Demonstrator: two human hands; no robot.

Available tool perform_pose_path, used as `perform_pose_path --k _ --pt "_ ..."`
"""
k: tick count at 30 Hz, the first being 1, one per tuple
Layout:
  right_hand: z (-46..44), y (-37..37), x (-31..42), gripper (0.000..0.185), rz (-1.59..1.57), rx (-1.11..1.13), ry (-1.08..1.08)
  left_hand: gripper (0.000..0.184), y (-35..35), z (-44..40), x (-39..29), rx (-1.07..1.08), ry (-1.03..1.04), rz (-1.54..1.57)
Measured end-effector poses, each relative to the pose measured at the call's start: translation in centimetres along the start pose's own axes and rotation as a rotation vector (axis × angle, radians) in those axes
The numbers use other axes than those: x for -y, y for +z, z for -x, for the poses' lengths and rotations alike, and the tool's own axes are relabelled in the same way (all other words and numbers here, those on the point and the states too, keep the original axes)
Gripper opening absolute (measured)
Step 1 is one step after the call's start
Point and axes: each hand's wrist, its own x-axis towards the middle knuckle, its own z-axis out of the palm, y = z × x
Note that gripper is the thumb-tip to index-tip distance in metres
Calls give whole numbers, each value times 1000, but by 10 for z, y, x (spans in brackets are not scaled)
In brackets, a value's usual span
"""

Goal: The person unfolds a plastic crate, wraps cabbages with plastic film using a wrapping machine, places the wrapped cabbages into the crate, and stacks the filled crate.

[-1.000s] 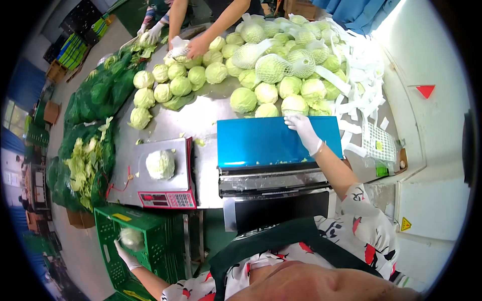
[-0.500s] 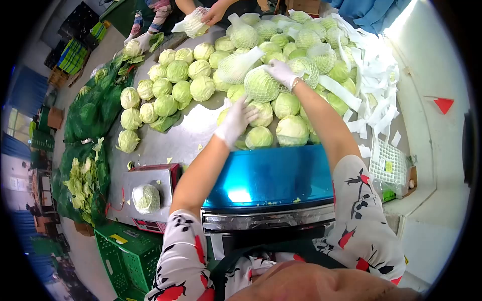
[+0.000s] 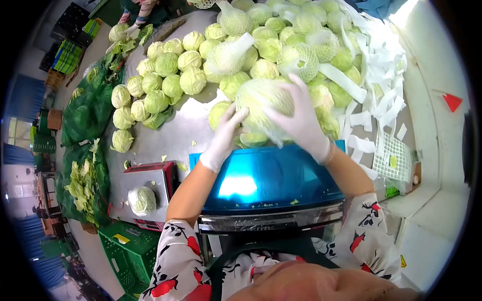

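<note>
Between my two white-gloved hands is a cabbage in a white foam net, lifted in front of the heap. My left hand cups its left side with the fingers curved against it. On the other side, my right hand presses on it, thumb across the front and fingers at the back. Net ends hang from its lower side. Behind it lie loose cabbages and several netted ones, such as a netted cabbage. Below my hands is the shiny blue machine top.
A wrapped cabbage sits on the scale at left. Bare cabbages line the metal table. White foam nets pile at right. A green crate stands lower left, beside green mesh sacks. Another person's hands show at top left.
My right hand has brought the netted cabbage nearer from the heap, and my left hand has closed on its other side. The co-worker's hands at the top have mostly left view.
</note>
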Motion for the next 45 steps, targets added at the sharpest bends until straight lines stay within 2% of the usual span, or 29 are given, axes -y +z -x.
perform_pose_path --k 2,4,6,8,11,12,14,16,18,20,22,23,24,26,27,28,30,31,32,33,34,36,37,39,40,41,42,43,45 --pt "59 -15 13 68 -38 90 118 62 7 40 -9 -45 111 -209" --pt "129 -14 27 72 -259 127 339 62 13 76 -9 -91 228 -521" --pt "173 -5 70 71 -701 -10 757 59 30 104 -3 -132 264 -893" --pt "211 5 69 73 -611 -2 728 54 28 120 16 -67 312 -957" --pt "242 14 70 72 -415 -28 573 47 34 142 25 -109 591 -1065" --pt "239 8 76 69 -499 -35 646 45 34 152 24 -118 531 -910" --pt "239 -4 75 62 -402 -53 606 43 26 171 17 -141 424 -602" --pt "248 -23 77 56 -94 -117 472 43 -3 204 19 -365 520 -809" --pt "261 -46 82 56 380 -152 292 49 -47 242 39 -528 629 -1389" --pt "290 -58 81 57 835 -113 347 69 -71 279 79 -583 470 -1630" --pt "316 -49 71 58 933 -35 462 79 -57 301 100 -575 237 -1763" --pt "328 -47 69 59 985 9 523 88 -55 302 106 -522 267 -1724" --pt "325 -42 73 54 1045 28 453 87 -51 301 108 -617 376 -1736" --pt "331 -21 49 44 794 -34 486 90 -71 293 120 -718 312 -1564" --pt "329 -19 43 33 822 -106 395 88 -67 297 107 -673 187 -1534" --pt "330 -26 36 26 713 -109 433 87 -68 299 108 -681 297 -1527" --pt "331 -43 39 19 459 -83 493 86 -51 311 103 -577 214 -1472" --pt "329 -45 44 18 433 -58 488 86 -46 311 112 -553 249 -1435" --pt "328 -48 49 18 409 -37 485 83 -41 307 122 -570 343 -1432" --pt "324 -52 54 17 387 -21 479 74 -45 300 136 -573 332 -1296" --pt "321 -59 60 18 142 0 588 66 -43 294 139 -572 320 -1158" --pt "310 -80 79 21 -359 48 772 43 -46 300 129 -430 231 -619" --pt "305 -97 103 24 -403 123 782 28 -48 308 113 -302 339 -528" --pt "294 -136 140 19 -313 366 809 22 -57 345 68 -112 114 -436" --pt "287 -158 148 14 -266 519 617 21 -56 360 40 20 152 -555" --pt "288 -177 140 17 -479 584 506 21 -56 367 23 111 199 -449" --pt "276 -181 141 17 -501 536 506 20 -53 372 2 163 172 -317" --pt "257 -185 147 23 -525 484 507 31 -64 361 7 151 322 -235" --pt "211 -188 159 40 -576 374 507 65 -48 320 -8 -6 496 -148"
